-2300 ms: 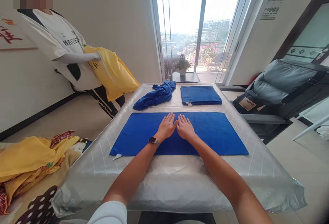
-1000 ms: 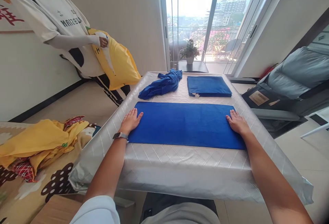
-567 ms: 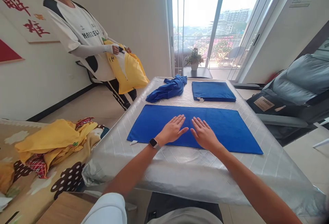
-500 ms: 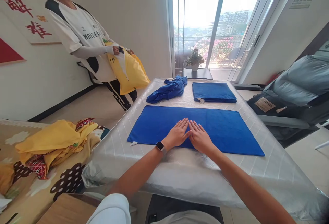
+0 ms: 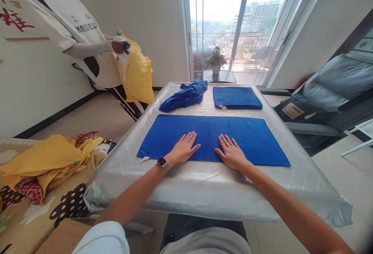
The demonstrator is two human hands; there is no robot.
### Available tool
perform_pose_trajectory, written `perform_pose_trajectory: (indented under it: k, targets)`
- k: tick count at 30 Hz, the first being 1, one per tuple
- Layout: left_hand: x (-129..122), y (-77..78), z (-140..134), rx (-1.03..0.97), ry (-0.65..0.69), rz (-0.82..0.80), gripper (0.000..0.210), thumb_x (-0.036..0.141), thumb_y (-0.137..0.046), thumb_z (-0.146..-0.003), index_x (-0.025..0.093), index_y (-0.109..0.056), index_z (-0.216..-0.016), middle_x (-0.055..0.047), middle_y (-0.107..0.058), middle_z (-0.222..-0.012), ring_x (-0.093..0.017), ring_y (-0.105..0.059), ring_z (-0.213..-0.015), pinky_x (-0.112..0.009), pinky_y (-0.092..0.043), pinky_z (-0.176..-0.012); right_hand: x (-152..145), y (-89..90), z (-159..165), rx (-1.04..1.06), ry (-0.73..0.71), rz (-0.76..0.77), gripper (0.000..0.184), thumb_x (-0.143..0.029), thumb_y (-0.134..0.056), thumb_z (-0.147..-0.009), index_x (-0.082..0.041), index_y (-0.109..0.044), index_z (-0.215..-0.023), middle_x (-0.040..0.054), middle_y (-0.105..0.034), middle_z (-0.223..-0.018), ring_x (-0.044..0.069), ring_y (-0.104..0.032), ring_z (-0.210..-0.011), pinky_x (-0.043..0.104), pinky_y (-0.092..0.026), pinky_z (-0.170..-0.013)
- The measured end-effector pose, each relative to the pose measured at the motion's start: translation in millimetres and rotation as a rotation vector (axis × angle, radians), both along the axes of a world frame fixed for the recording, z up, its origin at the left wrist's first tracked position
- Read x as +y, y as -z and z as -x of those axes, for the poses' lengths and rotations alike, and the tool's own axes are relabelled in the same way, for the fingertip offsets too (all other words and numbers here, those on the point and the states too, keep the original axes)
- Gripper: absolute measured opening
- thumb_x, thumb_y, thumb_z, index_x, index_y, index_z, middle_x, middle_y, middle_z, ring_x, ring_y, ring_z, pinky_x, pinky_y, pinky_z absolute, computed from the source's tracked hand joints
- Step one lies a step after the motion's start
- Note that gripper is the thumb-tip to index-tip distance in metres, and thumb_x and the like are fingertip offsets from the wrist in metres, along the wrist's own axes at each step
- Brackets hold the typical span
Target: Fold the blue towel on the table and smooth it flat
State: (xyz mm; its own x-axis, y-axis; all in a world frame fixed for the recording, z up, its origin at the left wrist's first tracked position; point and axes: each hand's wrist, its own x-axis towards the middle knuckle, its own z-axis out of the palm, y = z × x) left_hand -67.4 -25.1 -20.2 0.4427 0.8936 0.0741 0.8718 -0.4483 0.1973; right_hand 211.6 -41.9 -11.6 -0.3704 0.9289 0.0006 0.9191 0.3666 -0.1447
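A blue towel [image 5: 204,129] lies spread flat across the silver-covered table [image 5: 198,191], a white tag at its near left corner. My left hand [image 5: 184,148], with a watch on its wrist, rests palm down on the towel left of its middle, fingers stretched. Flat on the right part of the same towel is my right hand [image 5: 230,151], fingers also stretched out. A gap separates the two hands. Behind the towel are a crumpled blue cloth [image 5: 186,95] on the left and a stack of folded blue towels [image 5: 237,97] on the right.
A person [image 5: 84,32] at the left holds a yellow cloth bag [image 5: 136,71]. Yellow cloths [image 5: 43,158] lie on a patterned cover at the lower left, near a cardboard box [image 5: 62,236]. A grey chair [image 5: 335,90] stands right; a potted plant [image 5: 216,61] sits behind the table.
My hands have slid apart over the towel, left hand leftward and right hand rightward; their fingertips nearly met before. The yellow bag hangs more upright in the other person's hands. The view has shifted slightly.
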Motion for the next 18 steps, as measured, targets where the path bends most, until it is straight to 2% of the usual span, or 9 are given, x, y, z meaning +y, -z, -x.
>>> perform_pose_trajectory:
  k: [3, 7, 9, 12, 18]
  targets:
    - [-12, 3.0, 59, 0.069, -0.057, 0.034, 0.076, 0.064, -0.018, -0.106, 0.020, -0.026, -0.167, -0.005, -0.025, -0.172, -0.024, -0.017, -0.161, -0.045, -0.013, -0.132, -8, 2.4, -55, -0.037, 0.069, 0.005, 0.075, -0.061, -0.022, -0.106, -0.020, -0.024, -0.169, 0.0042, -0.020, -0.174, 0.023, -0.015, -0.162, 0.047, -0.013, -0.132]
    - [-32, 16.5, 148, 0.163, -0.336, -0.004, 0.081, 0.062, -0.017, -0.104, 0.011, -0.028, -0.166, -0.012, -0.024, -0.172, -0.030, -0.018, -0.161, -0.053, -0.017, -0.130, -21, 10.9, -144, -0.089, 0.331, -0.011, 0.075, -0.056, -0.021, -0.104, -0.016, -0.026, -0.168, 0.0072, -0.023, -0.173, 0.025, -0.018, -0.161, 0.050, -0.017, -0.131]
    - [-40, 23.5, 177, 0.183, -0.424, -0.022, 0.083, 0.064, -0.018, -0.102, 0.011, -0.026, -0.166, -0.013, -0.023, -0.172, -0.031, -0.017, -0.161, -0.054, -0.018, -0.129, -25, 16.7, -177, -0.097, 0.434, -0.015, 0.078, -0.055, -0.021, -0.103, -0.011, -0.026, -0.168, 0.0097, -0.023, -0.173, 0.027, -0.019, -0.161, 0.050, -0.019, -0.131]
    - [-48, 29.3, 192, 0.187, -0.440, -0.027, 0.086, 0.066, -0.018, -0.101, 0.012, -0.024, -0.167, -0.012, -0.023, -0.173, -0.030, -0.018, -0.161, -0.052, -0.019, -0.129, -28, 23.2, -201, -0.085, 0.478, -0.013, 0.081, -0.057, -0.019, -0.102, -0.011, -0.024, -0.168, 0.0097, -0.023, -0.173, 0.026, -0.019, -0.161, 0.050, -0.021, -0.131]
    - [-49, 27.7, 180, 0.164, -0.453, -0.041, 0.084, 0.065, -0.018, -0.103, 0.010, -0.025, -0.166, -0.014, -0.023, -0.172, -0.030, -0.020, -0.160, -0.052, -0.020, -0.130, -29, 23.0, -195, -0.084, 0.485, -0.021, 0.078, -0.055, -0.017, -0.103, -0.013, -0.026, -0.168, 0.0094, -0.026, -0.173, 0.025, -0.020, -0.161, 0.049, -0.020, -0.131]
